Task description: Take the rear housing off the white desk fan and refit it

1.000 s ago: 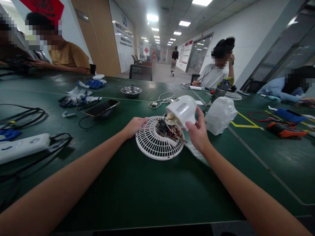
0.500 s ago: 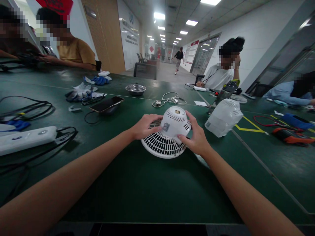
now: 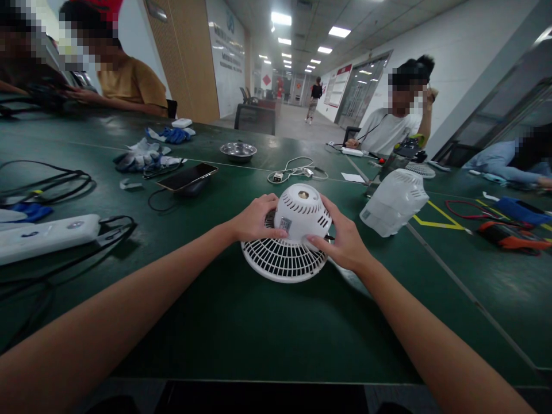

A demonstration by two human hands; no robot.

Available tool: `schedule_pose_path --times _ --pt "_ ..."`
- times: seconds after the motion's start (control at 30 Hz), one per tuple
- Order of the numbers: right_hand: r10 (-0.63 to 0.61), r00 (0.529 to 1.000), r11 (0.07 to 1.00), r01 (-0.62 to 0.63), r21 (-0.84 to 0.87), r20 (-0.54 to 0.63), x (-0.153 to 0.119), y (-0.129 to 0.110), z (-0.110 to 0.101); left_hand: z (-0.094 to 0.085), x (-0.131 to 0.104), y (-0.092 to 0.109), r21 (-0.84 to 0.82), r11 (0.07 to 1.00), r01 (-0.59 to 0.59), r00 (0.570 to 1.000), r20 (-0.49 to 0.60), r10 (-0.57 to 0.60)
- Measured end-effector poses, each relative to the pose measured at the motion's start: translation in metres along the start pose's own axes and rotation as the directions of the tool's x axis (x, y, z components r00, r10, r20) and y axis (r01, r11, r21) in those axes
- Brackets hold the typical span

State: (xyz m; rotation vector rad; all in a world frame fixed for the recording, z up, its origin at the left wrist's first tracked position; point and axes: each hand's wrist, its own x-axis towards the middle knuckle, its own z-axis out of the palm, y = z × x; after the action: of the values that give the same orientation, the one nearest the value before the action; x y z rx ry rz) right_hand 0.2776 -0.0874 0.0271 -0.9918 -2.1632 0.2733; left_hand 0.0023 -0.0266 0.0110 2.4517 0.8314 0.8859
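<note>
A white fan head (image 3: 302, 215) with a round vented motor housing lies on the green table, its slatted grille (image 3: 282, 261) facing down. From the left, my left hand (image 3: 259, 218) grips the housing, thumb along its near side and fingers behind it. My right hand (image 3: 340, 236) wraps the right side of the same housing, thumb across the front. A small printed label shows on the housing near my left thumb. Part of a pale flat piece (image 3: 351, 282) shows on the table beneath my right wrist.
Right of the fan stands a translucent white plastic piece (image 3: 394, 204), with an orange-and-black meter (image 3: 513, 238) farther right. A coiled cable (image 3: 297, 171) and a metal bowl (image 3: 238, 151) lie beyond. Leftward are a phone (image 3: 188, 177), gloves (image 3: 142, 158) and a power strip (image 3: 52, 237). Several people sit around the table.
The fan head has turned slightly and shifted a little left between my hands; its label now faces more to the left. Both hands keep their hold. A person in the background has walked farther off.
</note>
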Motion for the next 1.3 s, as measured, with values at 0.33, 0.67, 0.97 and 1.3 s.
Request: schedule_pose_path --times 0.33,0.67,0.97,1.3 --pt "0.039 0.999 0.992 -0.04 0.123 0.007 -0.002 0.007 0.0 -0.003 0.004 0.007 -0.07 0.997 0.039 0.999 -0.007 -0.04" --pt "0.122 0.993 0.974 -0.12 0.192 0.002 0.002 -0.001 0.005 0.0 0.002 0.005 0.033 0.999 0.01 1.0 0.021 -0.011" --pt "0.112 0.994 0.967 -0.113 0.228 0.018 0.003 0.002 0.005 -0.001 0.002 0.002 -0.018 1.0 0.01 0.999 0.035 -0.009" --pt "0.134 0.984 0.99 -0.128 0.059 -0.114 -0.002 -0.005 0.01 -0.005 -0.001 0.015 -0.057 0.996 0.064 0.995 -0.069 -0.068"
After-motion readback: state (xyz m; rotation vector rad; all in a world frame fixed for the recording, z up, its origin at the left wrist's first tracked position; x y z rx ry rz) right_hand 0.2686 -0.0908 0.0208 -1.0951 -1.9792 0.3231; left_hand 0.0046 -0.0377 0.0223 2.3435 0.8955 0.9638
